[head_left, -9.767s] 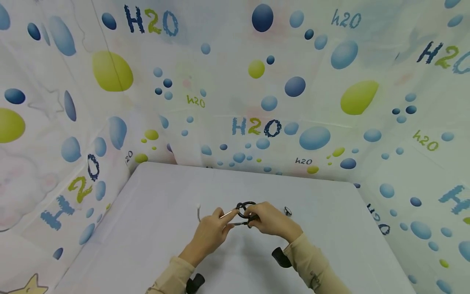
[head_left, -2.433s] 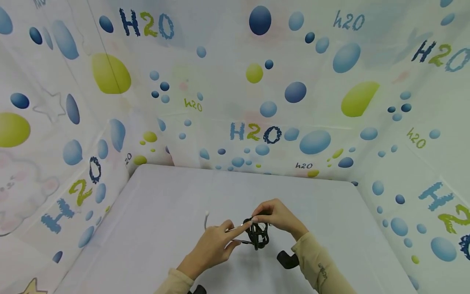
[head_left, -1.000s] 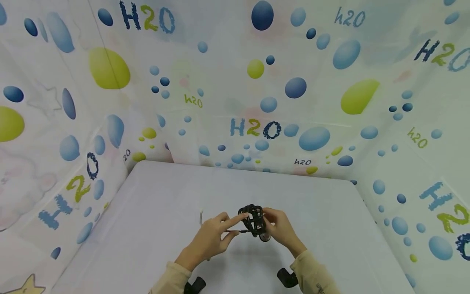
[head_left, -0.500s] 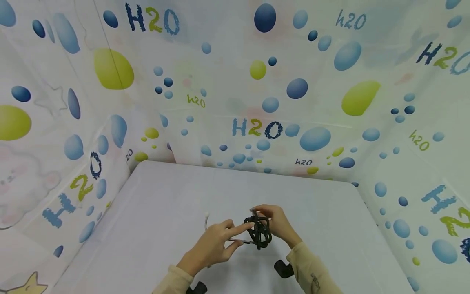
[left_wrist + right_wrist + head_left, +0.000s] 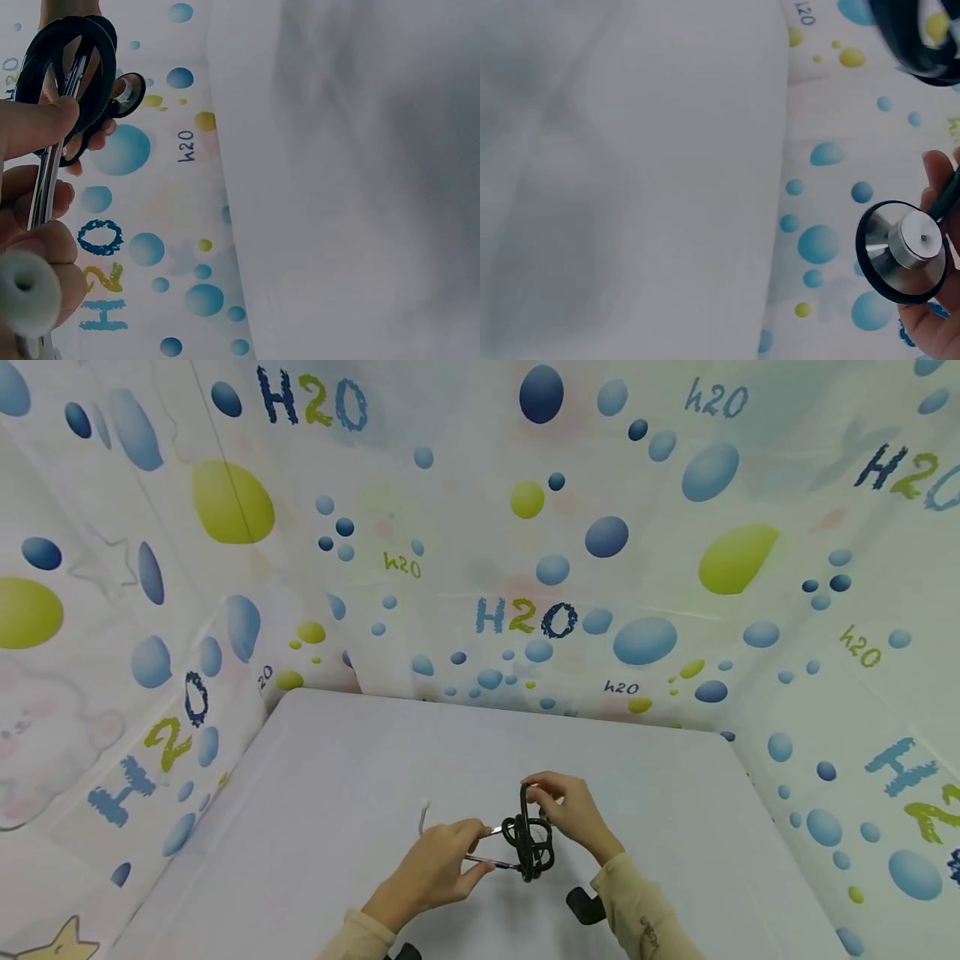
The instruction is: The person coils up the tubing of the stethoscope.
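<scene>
A stethoscope with black tubing (image 5: 527,856) wound into a bundle is held above the white table between the two hands. My left hand (image 5: 435,864) grips its metal ear tubes (image 5: 46,184), thumb on the lower one in the head view. A whitish ear tip (image 5: 28,292) sticks out close to the left wrist camera. My right hand (image 5: 567,806) pinches a length of tubing drawn up from the top of the bundle. The round metal chest piece (image 5: 915,240) hangs by the right hand's fingers, mostly hidden in the head view.
The white table (image 5: 360,752) spreads around the hands. Behind and beside it stand white walls (image 5: 465,510) printed with blue and green drops and "H2O". A black wrist mount (image 5: 585,906) sits under the right sleeve.
The tubing has gone from a loose loop to a thicker wound bundle. Just now my left index finger has drawn back from the bundle, and my right hand has pulled a strand upward.
</scene>
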The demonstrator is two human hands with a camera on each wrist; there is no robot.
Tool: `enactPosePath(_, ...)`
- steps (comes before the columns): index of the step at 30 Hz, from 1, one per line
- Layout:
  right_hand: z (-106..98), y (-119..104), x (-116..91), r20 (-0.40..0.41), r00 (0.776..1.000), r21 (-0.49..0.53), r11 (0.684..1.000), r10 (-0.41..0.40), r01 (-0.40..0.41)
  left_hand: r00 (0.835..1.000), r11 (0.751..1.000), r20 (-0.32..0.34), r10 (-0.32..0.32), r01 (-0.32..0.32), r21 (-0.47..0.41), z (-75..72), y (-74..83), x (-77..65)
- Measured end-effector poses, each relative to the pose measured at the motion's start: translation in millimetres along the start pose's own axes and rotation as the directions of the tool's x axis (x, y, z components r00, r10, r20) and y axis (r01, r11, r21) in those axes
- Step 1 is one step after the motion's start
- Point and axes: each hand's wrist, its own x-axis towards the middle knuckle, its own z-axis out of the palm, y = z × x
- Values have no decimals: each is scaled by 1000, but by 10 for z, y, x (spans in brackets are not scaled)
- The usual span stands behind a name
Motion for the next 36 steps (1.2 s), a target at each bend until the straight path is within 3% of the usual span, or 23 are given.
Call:
enactPosePath(3,-34,-27,31,-80,992,-61,994,-94,90,1000,1000,29,-10,10,-11,13,-6,-14)
enactPosePath(8,-69,-113,75,-200,956,-112,974,-216,196,997,999,60,-47,48,-24,10,-19,-14)
enactPosePath(12,-84,-200,112,-246,923,-137,953,-296,269,996,998,69,-54,56,-24,14,-23,-14)
enactPosePath(15,-96,-235,146,-255,916,-143,949,-309,280,998,999,58,-24,26,-35,20,-10,0)
enactPosePath(21,-91,-168,161,-139,966,-96,974,-219,207,998,997,4,60,-60,-53,23,19,7)
enactPosePath(25,-57,-38,118,1,997,-50,995,-84,83,994,994,-53,93,-96,-46,41,5,16)
enactPosePath(27,-31,25,78,94,996,24,1000,7,-10,991,993,-88,99,-104,-47,47,-19,11)
enactPosePath(30,8,78,0,190,975,124,982,118,-143,983,992,-151,104,-114,-58,49,-75,-7)
enactPosePath(36,75,25,-170,194,962,286,927,192,-242,968,993,-236,81,-99,-68,27,-196,9)
